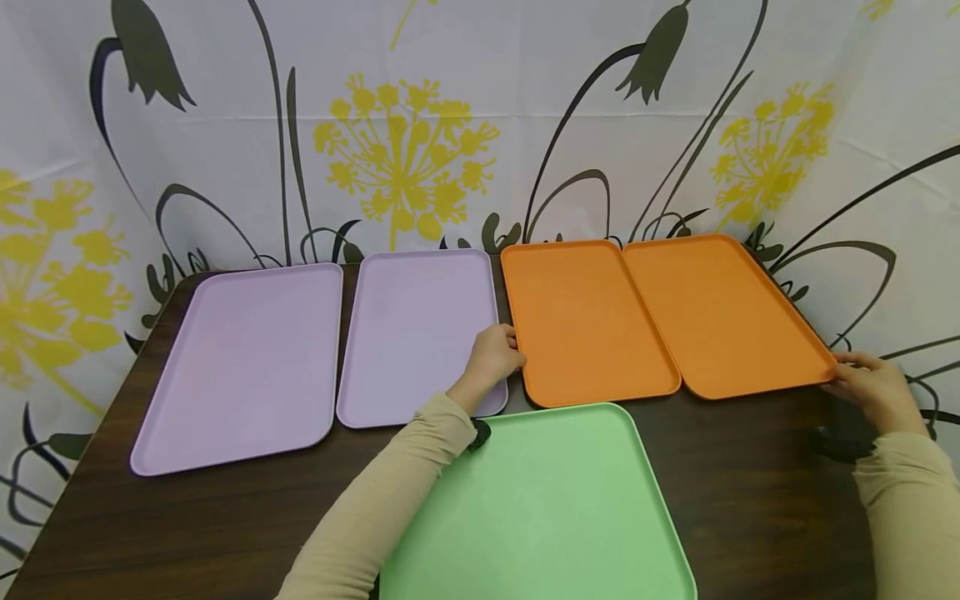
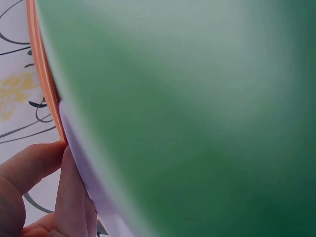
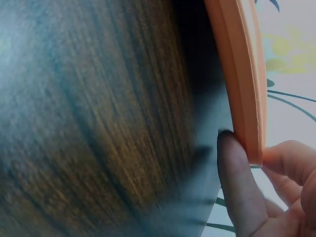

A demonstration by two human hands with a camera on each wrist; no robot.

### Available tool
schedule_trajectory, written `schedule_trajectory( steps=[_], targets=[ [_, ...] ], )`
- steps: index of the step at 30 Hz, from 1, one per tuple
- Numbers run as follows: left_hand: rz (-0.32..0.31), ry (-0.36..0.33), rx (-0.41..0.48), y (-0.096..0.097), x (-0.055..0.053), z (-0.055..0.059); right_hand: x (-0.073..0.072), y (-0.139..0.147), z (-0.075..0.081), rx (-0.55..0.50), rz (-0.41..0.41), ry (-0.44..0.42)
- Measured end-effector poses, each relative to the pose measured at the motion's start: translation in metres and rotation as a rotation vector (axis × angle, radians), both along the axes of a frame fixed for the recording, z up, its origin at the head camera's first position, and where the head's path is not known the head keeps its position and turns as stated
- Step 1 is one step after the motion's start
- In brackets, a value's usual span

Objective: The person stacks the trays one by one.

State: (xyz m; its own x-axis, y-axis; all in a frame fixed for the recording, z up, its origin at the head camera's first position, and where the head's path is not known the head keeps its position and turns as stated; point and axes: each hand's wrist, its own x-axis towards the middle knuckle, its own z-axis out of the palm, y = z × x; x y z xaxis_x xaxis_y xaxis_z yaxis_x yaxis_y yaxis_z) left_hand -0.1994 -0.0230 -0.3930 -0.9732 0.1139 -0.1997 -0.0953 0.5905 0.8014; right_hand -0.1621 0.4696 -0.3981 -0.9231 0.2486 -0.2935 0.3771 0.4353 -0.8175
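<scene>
Two orange trays lie side by side at the back right of the table, long edges touching at the front and along much of the seam. My left hand (image 1: 493, 358) pinches the left rim of the left orange tray (image 1: 588, 321), its forearm passing over a lilac tray. In the left wrist view, thumb and finger (image 2: 71, 192) meet at the orange rim. At the front right corner of the right orange tray (image 1: 727, 317), my right hand (image 1: 877, 387) grips the rim. The right wrist view has its digits on either side of that orange edge (image 3: 244, 94).
Two lilac trays, one at far left (image 1: 247, 367) and one nearer the middle (image 1: 423, 325), lie on the dark wooden table (image 1: 757, 492). A green tray (image 1: 555, 508) sits in front, partly under the left sleeve. Behind hangs a flower-patterned cloth (image 1: 585, 50).
</scene>
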Motion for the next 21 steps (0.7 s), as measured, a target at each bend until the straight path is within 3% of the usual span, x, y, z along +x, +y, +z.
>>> schedule_trajectory(
  steps=[2,3,9,16,21],
  targets=[
    [0.001,-0.006,0.001,0.0002,0.0001,-0.0001,0.0002,0.0010,-0.0006,0.030,-0.007,-0.011],
    [0.002,-0.007,0.001,0.0003,0.0002,0.0000,0.0002,0.0019,-0.0012,-0.008,-0.017,-0.004],
    [0.011,-0.021,0.005,0.0001,-0.0004,0.0000,-0.0014,0.0063,-0.0039,-0.410,-0.111,0.108],
    [0.012,-0.001,0.001,-0.0015,-0.0007,-0.0016,-0.0031,0.0057,0.0001,-0.464,-0.149,0.131],
    [0.010,0.007,-0.013,-0.0019,-0.0009,-0.0033,-0.0032,0.0062,0.0020,-0.581,-0.154,0.169]
  ],
)
